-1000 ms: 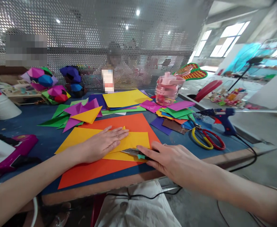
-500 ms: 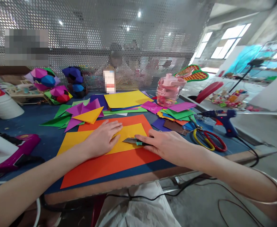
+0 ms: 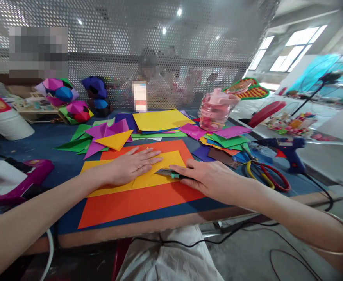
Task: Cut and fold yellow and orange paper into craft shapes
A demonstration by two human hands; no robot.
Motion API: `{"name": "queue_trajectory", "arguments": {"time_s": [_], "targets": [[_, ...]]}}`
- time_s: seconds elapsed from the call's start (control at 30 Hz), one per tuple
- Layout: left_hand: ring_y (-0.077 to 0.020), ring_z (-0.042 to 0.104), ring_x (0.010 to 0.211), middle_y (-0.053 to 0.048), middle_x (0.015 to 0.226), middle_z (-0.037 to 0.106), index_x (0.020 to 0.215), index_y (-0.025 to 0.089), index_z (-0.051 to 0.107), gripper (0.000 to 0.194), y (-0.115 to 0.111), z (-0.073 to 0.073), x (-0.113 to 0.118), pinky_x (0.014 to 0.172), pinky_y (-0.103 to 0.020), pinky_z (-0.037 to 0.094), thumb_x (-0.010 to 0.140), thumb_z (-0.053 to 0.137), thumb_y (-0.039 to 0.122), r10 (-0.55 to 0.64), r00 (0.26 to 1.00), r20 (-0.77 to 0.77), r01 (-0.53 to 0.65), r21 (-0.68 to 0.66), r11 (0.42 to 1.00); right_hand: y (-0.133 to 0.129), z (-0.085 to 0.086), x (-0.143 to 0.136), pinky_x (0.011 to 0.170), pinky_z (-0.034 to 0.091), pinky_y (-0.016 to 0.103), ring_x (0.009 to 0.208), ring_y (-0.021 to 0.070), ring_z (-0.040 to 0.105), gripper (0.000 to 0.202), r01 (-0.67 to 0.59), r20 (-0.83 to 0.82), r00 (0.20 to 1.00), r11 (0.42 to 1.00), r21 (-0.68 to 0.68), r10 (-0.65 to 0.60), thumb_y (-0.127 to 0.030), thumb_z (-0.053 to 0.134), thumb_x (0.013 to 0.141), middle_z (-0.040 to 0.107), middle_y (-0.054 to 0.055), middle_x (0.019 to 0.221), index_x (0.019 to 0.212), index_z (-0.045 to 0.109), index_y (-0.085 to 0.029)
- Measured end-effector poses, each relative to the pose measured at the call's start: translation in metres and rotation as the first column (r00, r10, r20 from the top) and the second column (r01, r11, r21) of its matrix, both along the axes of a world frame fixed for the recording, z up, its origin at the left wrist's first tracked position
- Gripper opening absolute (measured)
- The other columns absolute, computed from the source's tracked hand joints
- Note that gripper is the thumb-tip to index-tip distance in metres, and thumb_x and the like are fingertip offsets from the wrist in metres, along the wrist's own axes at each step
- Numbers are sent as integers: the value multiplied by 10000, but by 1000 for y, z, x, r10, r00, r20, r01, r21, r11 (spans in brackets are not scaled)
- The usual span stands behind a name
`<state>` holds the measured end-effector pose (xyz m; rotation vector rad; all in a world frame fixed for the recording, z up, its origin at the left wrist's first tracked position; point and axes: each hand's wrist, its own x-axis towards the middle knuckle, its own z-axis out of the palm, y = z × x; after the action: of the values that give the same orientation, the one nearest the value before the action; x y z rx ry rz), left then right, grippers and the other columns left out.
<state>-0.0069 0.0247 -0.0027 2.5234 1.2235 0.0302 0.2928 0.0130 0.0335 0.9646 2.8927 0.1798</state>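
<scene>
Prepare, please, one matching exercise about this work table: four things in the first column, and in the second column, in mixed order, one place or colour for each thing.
Things:
1. utility knife
2. bottle
3. orange sheet
4. glue gun

Places and colours:
A. blue
B. held in the right hand
C. under the yellow paper
D. pink

Right pairs: 1-B, 2-D, 3-C, 4-A

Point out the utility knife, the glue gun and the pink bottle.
Utility knife (image 3: 175,176): head view, on its teal part.
Glue gun (image 3: 286,143): head view, on its blue body.
Pink bottle (image 3: 213,112): head view, on its clear side.
</scene>
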Motion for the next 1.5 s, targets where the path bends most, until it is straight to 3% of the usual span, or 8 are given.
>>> {"name": "queue_trajectory", "arguments": {"time_s": [0.27,0.47,0.73,0.93,1.5], "targets": [[-203,72,1610,76,1735,128,1633,418,197,516,1,-1,-1,1285,-506,1,1121,179,481,-3,1000,25,3,9,1000,-5,-4,7,497,374,227,768,161,692,447,-39,23,999,998,42,38,-372,447,1092,688,80,1125,1534,468,-311],[-219,81,1610,70,1733,139,1630,406,227,521,0,-1,0,1285,-506,2,1118,183,494,5,999,37,-6,14,1000,-5,-9,-3,497,380,250,785,180,701,453,-45,-8,999,995,88,46,-385,410,1102,680,76,1131,1547,444,-307],[-217,59,1612,64,1737,124,1637,391,213,531,2,-3,-2,1283,-513,-13,1117,180,492,5,1000,18,-5,10,1000,-13,-3,0,506,405,241,814,183,716,466,-59,28,998,997,40,58,-372,445,1095,682,94,1181,1556,431,-309],[-220,68,1611,70,1737,121,1633,402,221,525,1,-2,-2,1279,-515,-33,1118,181,492,15,999,33,-15,-10,1000,-9,-4,-10,478,363,267,805,197,717,460,-61,41,997,996,67,58,-383,434,1097,683,67,1119,1553,425,-317],[-211,51,1612,78,1738,110,1634,411,201,530,3,-2,-1,1275,-510,-42,1113,176,505,7,999,34,-7,-20,1000,-10,2,-19,494,316,262,744,159,674,466,-64,37,997,997,-43,65,-368,437,1097,673,60,1094,1560,423,-314]]}}
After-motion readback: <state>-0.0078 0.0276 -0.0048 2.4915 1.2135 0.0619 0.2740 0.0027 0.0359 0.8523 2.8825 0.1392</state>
